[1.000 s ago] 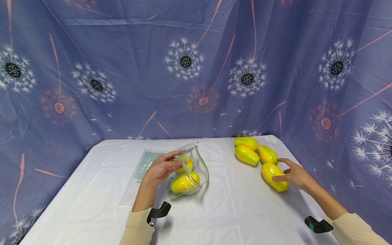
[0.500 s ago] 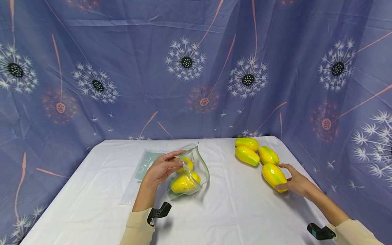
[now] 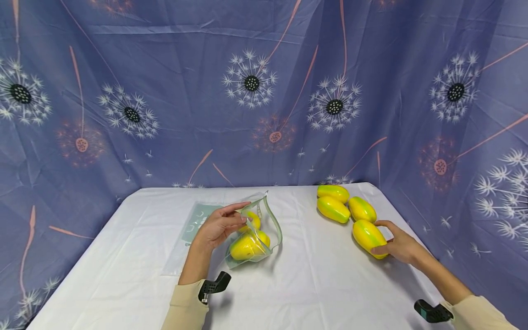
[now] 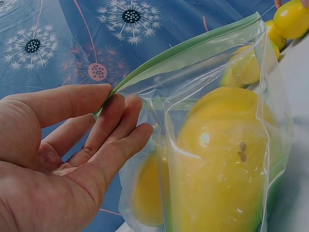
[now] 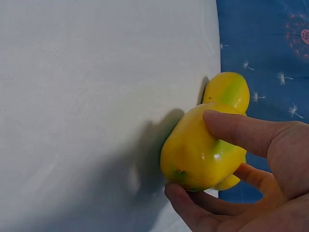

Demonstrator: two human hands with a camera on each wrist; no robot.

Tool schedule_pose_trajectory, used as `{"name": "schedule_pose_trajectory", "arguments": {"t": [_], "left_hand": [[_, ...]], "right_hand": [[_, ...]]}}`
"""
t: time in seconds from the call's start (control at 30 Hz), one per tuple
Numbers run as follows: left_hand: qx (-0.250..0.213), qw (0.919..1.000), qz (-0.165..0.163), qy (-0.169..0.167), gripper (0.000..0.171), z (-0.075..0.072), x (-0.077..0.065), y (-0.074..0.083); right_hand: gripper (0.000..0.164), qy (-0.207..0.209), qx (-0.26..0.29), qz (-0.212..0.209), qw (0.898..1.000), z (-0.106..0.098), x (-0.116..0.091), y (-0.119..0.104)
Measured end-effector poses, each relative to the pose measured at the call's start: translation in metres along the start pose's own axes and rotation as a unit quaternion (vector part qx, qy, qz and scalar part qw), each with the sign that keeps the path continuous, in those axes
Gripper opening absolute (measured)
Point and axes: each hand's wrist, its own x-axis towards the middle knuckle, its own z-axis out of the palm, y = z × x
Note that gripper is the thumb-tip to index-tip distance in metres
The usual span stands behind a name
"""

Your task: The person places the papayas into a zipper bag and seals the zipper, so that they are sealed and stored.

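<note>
My left hand (image 3: 215, 229) pinches the green-edged rim of a clear zip bag (image 4: 198, 54), whose mouth stands apart. Two yellow papayas lie inside, a nearer papaya (image 3: 246, 247) and a farther papaya (image 3: 253, 221) partly behind film and fingers. At the table's right, my right hand (image 3: 401, 246) grips a yellow-green papaya (image 5: 198, 145), thumb on top and fingers round the side and underneath. That papaya appears to rest on the table, touching or nearly touching another papaya (image 3: 362, 209) behind it.
Two more papayas, a front papaya (image 3: 333, 210) and a back papaya (image 3: 333, 193), lie side by side toward the back right. A flat bag with green print (image 3: 194, 224) lies left of the left hand. A dandelion-patterned curtain (image 3: 198, 114) surrounds the white table (image 3: 305, 293).
My right hand has closed in round the nearest papaya, its thumb coming down on the near end. The papaya has barely shifted. My left hand and the bag keep their place.
</note>
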Motion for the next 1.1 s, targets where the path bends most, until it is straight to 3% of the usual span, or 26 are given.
{"name": "schedule_pose_trajectory", "arguments": {"t": [0.57, 1.1], "left_hand": [[0.007, 1.0000, 0.002, 0.002, 0.057, 0.001, 0.000, 0.000], [0.003, 1.0000, -0.002, 0.004, 0.057, 0.002, 0.000, 0.002]], "right_hand": [[0.094, -0.017, 0.031, -0.028, 0.999, 0.002, 0.005, -0.046], [0.083, -0.003, 0.050, -0.082, 0.995, 0.025, 0.015, -0.103]]}}
